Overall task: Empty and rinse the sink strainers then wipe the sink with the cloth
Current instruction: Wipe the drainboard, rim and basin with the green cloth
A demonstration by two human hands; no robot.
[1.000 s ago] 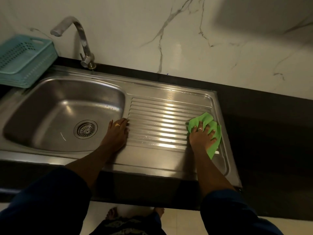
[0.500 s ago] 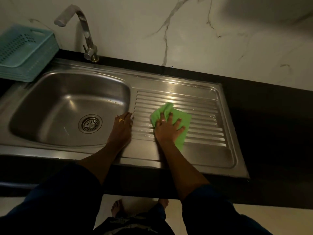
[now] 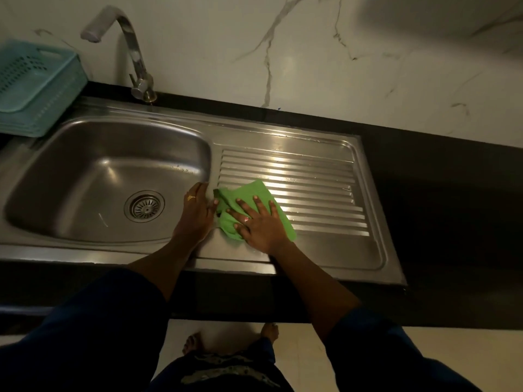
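Note:
A steel sink (image 3: 283, 137) has a bowl on the left and a ribbed drainboard (image 3: 317, 188) on the right. A round strainer (image 3: 145, 206) sits in the bowl's drain. My right hand (image 3: 259, 223) presses flat with spread fingers on a green cloth (image 3: 252, 193) at the drainboard's left end. My left hand (image 3: 196, 209) rests on the ridge between bowl and drainboard, its fingertips touching the cloth's left edge.
A curved steel tap (image 3: 133, 52) stands behind the bowl. Teal plastic baskets (image 3: 34, 86) are stacked at the far left. Black countertop (image 3: 452, 207) surrounds the sink, with a marble wall behind. My bare feet show on the floor below.
My right hand has slid the green cloth leftward across the drainboard, from its right end to beside my left hand. The left hand has stayed on the ridge.

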